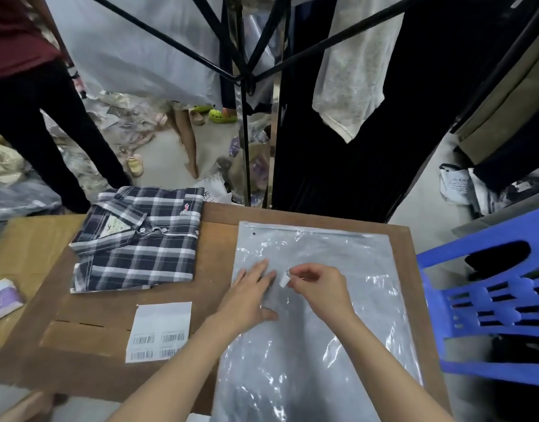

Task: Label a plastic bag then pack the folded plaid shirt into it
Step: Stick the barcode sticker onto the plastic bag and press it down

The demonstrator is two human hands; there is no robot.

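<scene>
A clear plastic bag (338,257) lies flat on the right half of the brown table (219,220). My left hand (251,292) presses flat on the bag with fingers spread. Just to its right, my right hand (318,286) pinches a small white barcode label (285,278) held right above the bag's middle. The folded navy-and-white plaid shirt (140,239) rests on the table's far left, collar to the left. A white sheet of barcode labels (160,330) lies on the table near my left forearm.
A blue plastic chair (490,300) stands close to the table's right edge. A person in dark trousers (39,132) stands at the far left. A black rack (243,77) with hanging clothes rises behind the table. A small purple packet (1,300) lies on cardboard at left.
</scene>
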